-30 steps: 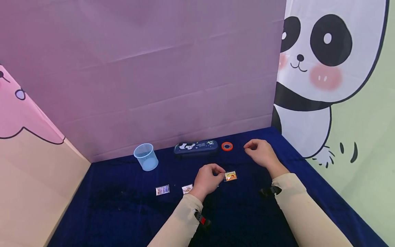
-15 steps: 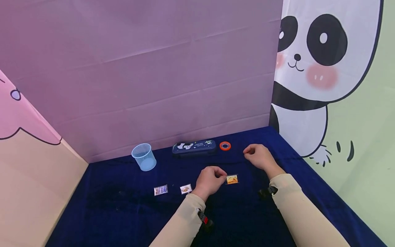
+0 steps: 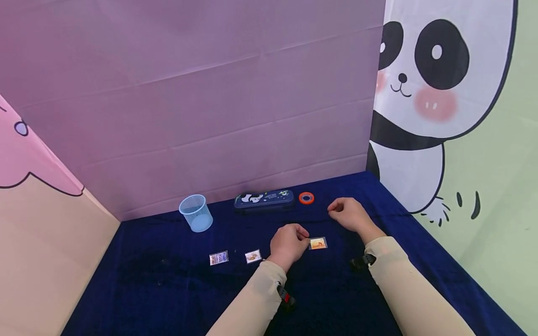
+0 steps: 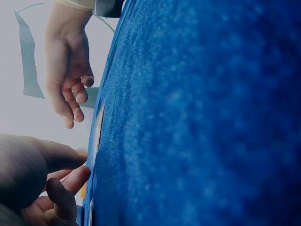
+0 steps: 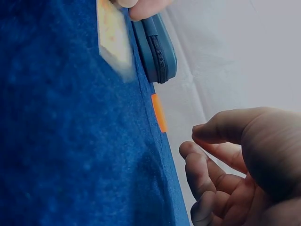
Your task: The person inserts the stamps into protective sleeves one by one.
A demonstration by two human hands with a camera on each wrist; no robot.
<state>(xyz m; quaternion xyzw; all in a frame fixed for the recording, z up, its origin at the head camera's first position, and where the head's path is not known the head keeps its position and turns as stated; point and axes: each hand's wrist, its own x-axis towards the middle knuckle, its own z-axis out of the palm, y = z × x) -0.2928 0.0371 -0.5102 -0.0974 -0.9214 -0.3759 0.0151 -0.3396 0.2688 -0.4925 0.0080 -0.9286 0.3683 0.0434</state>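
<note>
A small rectangular picture card, yellow-orange with a clear border, lies at the blue cloth in the head view. My left hand pinches its left edge with thumb and fingertips, close over the cloth. The right wrist view shows the same card with left fingertips at its far end. My right hand hovers farther right, fingers loosely curled, holding nothing. Two more picture cards lie to the left: a white-bordered one near my left wrist and a purplish one beyond it.
A light blue mesh cup stands at the back left. Along the back wall lies a dark blue zipped pencil case with panda prints, and beside it an orange-red ring-shaped roll. A panda-printed wall borders the table's right side.
My left hand has shifted slightly right, and the yellow-orange card has moved right with it. My right hand has come down a little. The camera view has turned slightly.
</note>
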